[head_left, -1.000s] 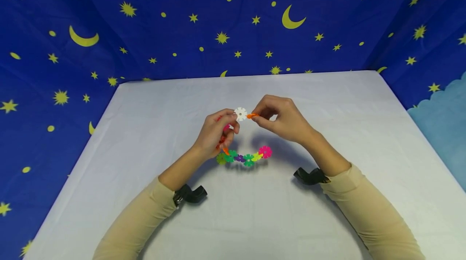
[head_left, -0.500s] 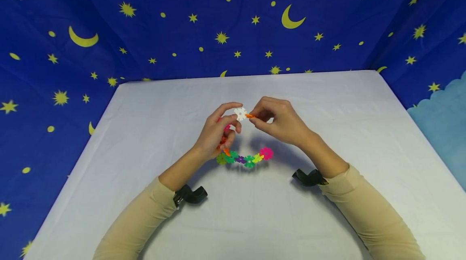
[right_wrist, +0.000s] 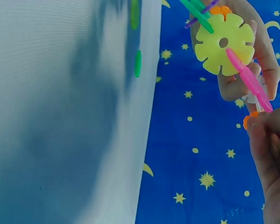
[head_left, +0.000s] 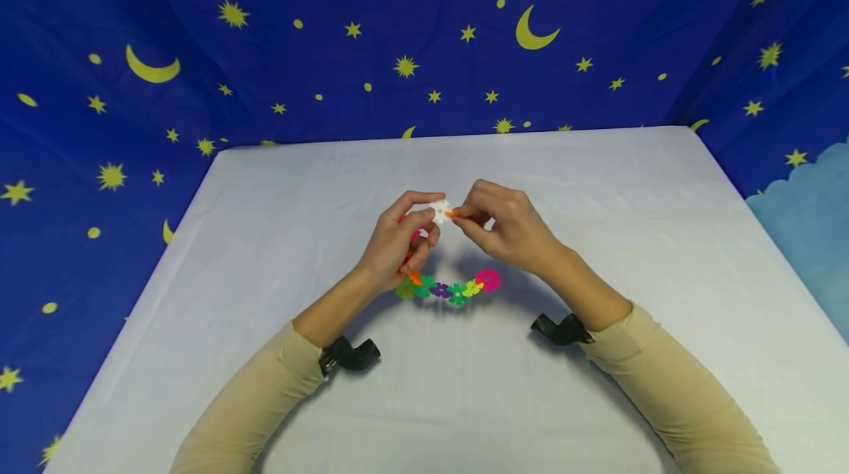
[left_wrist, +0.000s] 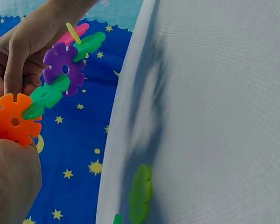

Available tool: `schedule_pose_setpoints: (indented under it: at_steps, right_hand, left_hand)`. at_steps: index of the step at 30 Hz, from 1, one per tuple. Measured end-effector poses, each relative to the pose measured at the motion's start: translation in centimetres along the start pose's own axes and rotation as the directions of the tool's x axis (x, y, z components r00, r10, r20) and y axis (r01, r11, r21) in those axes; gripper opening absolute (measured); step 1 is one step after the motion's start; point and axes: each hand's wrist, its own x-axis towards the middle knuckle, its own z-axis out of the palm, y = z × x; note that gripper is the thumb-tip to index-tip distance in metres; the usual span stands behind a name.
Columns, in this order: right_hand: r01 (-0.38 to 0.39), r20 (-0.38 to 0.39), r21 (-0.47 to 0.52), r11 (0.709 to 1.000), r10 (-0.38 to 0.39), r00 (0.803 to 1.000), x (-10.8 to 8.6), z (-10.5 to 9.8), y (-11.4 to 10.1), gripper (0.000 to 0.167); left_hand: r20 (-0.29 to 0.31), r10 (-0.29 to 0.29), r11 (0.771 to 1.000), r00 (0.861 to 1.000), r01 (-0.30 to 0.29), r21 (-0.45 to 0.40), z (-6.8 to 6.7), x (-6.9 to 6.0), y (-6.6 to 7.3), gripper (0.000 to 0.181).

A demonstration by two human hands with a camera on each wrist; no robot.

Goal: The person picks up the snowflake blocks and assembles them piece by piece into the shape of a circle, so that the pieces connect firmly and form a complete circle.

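We see a blue backdrop [head_left: 332,54] with yellow moons and stars behind a white-covered table [head_left: 298,179]. Over the table, both of our forearms reach inward from tan sleeves [head_left: 255,385], and the hands almost meet.

Our right hand [head_left: 514,223] comes in from the right, knuckles raised, thumb and forefinger pinching. Our left hand [head_left: 401,238] faces it, thumb and fingers gripping, forefinger arched over the top.

A curved chain of coloured flower discs [head_left: 458,294] trails below the left hand, bending rightward to a pink disc [head_left: 488,280] at its end; how it runs inside that hand we cannot tell.

Between the fingertips is the relation we judge decisive. The white disc [head_left: 441,213], pinched in the left hand, shows its flat face and lies directly left of the right hand's grip. The orange disc [head_left: 450,214], pinched in the right hand, is edge-on, its long axis pointing sideways at the white rim. They meet there; how deeply, we cannot tell.
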Motion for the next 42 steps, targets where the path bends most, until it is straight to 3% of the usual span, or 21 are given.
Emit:
schedule_pose_setpoints:
  at_steps: [6,14,19,29,42]
  right_hand:
    - [0.010,-0.003,-0.022,1.000,-0.010,1.000,0.07,0.12,-0.23,0.011]
    - [0.006,0.020,-0.040,0.999,-0.005,1.000,0.31,-0.07,0.07,0.014]
    - [-0.011,0.034,-0.032,0.999,0.012,0.999,0.23,-0.21,0.27,0.010]
    - [-0.025,0.033,-0.031,0.999,0.026,0.999,0.02,-0.42,0.34,0.012]
    - [0.013,0.027,-0.059,0.998,-0.011,1.000,-0.02,-0.28,0.47,0.013]
  left_hand:
    - [-0.010,-0.016,1.000,1.000,0.016,0.012,0.06,-0.03,0.16,0.042]
    - [-0.055,0.030,0.998,0.998,-0.027,0.060,0.03,0.13,0.41,0.037]
    - [-0.092,0.021,0.999,0.996,-0.018,0.033,0.00,0.26,0.46,0.035]
    - [-0.092,0.032,0.999,0.995,-0.031,0.019,0.07,0.32,0.51,0.035]
    - [-0.091,0.029,0.999,0.995,-0.027,0.024,0.24,0.20,0.29,0.035]
